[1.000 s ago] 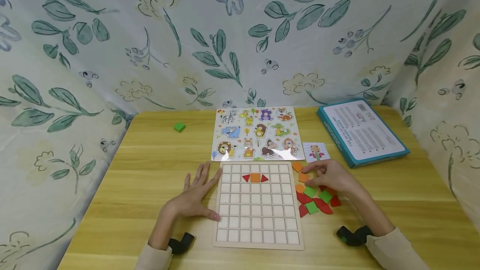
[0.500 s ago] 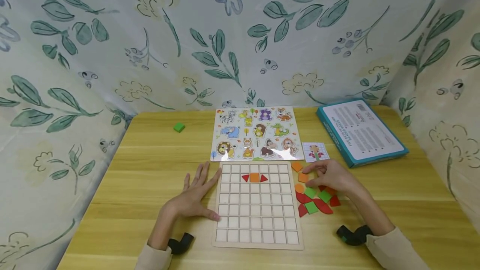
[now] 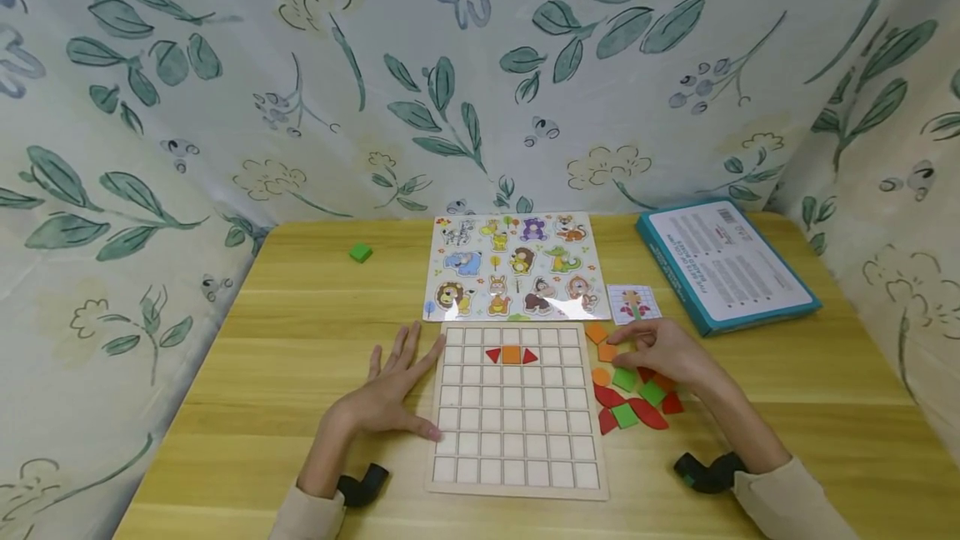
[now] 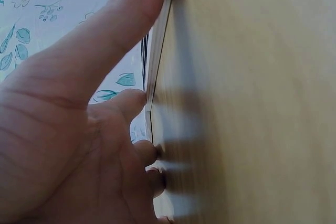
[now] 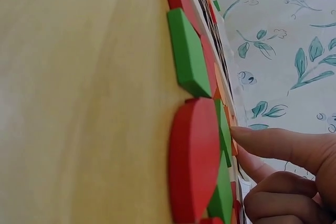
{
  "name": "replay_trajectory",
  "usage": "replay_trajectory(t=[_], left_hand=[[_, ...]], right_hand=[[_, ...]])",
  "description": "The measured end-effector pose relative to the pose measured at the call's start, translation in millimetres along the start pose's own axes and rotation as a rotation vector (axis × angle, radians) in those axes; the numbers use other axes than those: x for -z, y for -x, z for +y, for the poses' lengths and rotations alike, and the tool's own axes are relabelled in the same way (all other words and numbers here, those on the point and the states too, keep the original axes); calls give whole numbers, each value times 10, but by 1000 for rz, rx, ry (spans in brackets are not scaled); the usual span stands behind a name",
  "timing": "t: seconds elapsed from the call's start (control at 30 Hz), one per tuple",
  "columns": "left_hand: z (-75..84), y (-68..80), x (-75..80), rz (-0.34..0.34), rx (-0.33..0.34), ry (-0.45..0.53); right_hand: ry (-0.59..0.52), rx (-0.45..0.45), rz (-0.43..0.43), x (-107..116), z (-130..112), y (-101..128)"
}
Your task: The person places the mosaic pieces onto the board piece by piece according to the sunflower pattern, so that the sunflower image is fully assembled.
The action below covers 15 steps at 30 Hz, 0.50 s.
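In the head view my left hand [image 3: 386, 394] lies spread on the table at the left side of a wooden grid board [image 3: 517, 492]. Its index finger and thumb touch the board's edge; the left wrist view shows this from low down. An orange square [image 3: 511, 354] sits in the grid between two red triangles, the left one [image 3: 492, 355] and the right one [image 3: 530, 355]. My right hand [image 3: 667, 352] pinches an orange square tile [image 3: 607, 352] right of the board, other fingers curled. Around it lie green squares [image 3: 624, 379], red pieces [image 5: 195, 156] and an orange circle [image 3: 601, 377].
Behind the board lies an animal puzzle [image 3: 517, 269]. A small pattern card [image 3: 634, 304] is beside it, partly under my right fingers. A teal-edged box [image 3: 727, 265] stands back right. One green block [image 3: 361, 252] sits back left. Patterned cloth surrounds the table.
Neither hand has visibly moved. The whole head view shifts only slightly, and the pieces keep their places.
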<state>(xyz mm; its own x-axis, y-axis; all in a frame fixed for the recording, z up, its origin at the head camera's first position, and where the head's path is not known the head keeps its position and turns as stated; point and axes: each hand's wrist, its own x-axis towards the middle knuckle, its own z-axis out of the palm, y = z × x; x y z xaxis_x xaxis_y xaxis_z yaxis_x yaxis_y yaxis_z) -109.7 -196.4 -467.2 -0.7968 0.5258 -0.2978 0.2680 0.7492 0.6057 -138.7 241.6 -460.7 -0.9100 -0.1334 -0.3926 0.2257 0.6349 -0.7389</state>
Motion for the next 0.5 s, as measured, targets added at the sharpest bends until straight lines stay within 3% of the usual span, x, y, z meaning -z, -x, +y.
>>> replay_trajectory(t=[0.5], left_hand=[[20,1,17,-6,7,-14]], right_hand=[[22,14,-5,-27,-12,23]])
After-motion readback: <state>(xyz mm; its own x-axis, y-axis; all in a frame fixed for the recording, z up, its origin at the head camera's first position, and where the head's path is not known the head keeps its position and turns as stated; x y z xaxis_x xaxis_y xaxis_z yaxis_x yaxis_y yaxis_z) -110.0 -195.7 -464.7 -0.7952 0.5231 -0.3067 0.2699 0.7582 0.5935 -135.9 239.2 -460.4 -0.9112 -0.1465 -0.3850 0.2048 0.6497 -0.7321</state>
